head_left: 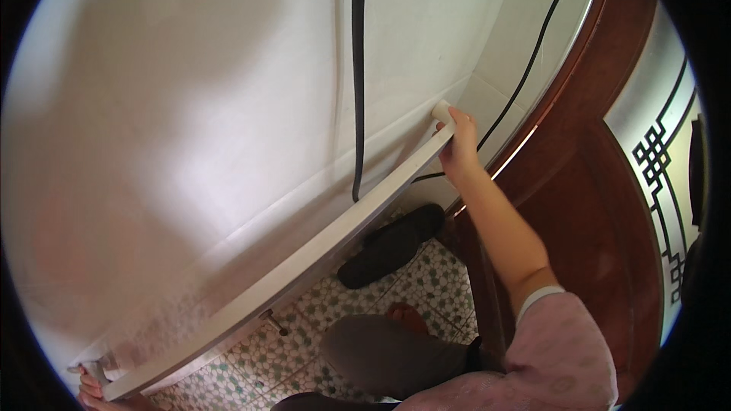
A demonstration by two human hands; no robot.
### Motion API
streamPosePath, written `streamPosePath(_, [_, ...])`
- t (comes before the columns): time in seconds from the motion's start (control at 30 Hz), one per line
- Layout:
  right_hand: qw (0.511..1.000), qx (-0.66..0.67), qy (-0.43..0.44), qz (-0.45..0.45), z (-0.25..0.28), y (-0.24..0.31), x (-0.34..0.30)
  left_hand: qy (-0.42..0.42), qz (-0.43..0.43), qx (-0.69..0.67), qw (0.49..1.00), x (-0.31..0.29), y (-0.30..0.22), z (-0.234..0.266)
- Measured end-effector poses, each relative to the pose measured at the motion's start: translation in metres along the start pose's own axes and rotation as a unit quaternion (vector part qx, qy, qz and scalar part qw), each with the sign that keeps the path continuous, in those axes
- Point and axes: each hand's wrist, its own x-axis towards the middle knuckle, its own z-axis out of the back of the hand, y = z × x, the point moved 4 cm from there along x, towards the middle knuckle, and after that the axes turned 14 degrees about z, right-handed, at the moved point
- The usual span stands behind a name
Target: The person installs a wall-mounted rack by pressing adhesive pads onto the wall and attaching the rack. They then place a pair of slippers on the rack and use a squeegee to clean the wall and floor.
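Note:
A long, pale metal towel rail (304, 255) runs slantwise across the view, close to a white tiled wall. It has a short round post at each end. My right hand (459, 148) is closed round its far right end, just below the white post (441, 112) there. At the lower left edge, my left hand (93, 394) has its fingers curled round the other end, by the grey post (94, 371). Part of that hand is cut off by the picture's rim. Below the rail a small metal peg (274, 323) sticks out.
A thick black cable (359, 76) hangs down the wall (228, 106), and a thinner black cable (533, 61) runs at the right. A reddish-brown wooden door (586, 205) stands to my right. Dark slippers (392, 251) lie on the patterned tile floor (304, 335) near my legs.

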Motion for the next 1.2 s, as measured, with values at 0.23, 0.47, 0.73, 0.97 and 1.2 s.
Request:
streamPosePath(0.23, [0.904,-0.3,0.275,-0.134,0.011,0.047,0.02,0.07,0.285,-0.412,0.863,-0.016,0.021,-0.005])
streamPosePath(0.47, [0.826,-0.263,0.464,-0.185,-0.009,0.04,0.03,0.227,0.407,-0.209,0.86,0.002,0.017,0.017])
streamPosePath(0.73, [0.858,-0.256,0.421,-0.143,0.04,0.023,0.047,0.581,0.631,-0.162,0.487,0.011,-0.043,0.034])
streamPosePath(0.97, [0.914,-0.278,0.295,-0.014,0.054,0.01,0.074,0.557,0.636,-0.14,0.515,-0.002,-0.032,0.033])
streamPosePath(1.2, [0.88,-0.281,0.383,-0.01,0.034,0.023,0.059,0.539,0.684,-0.119,0.477,-0.065,-0.012,0.035])
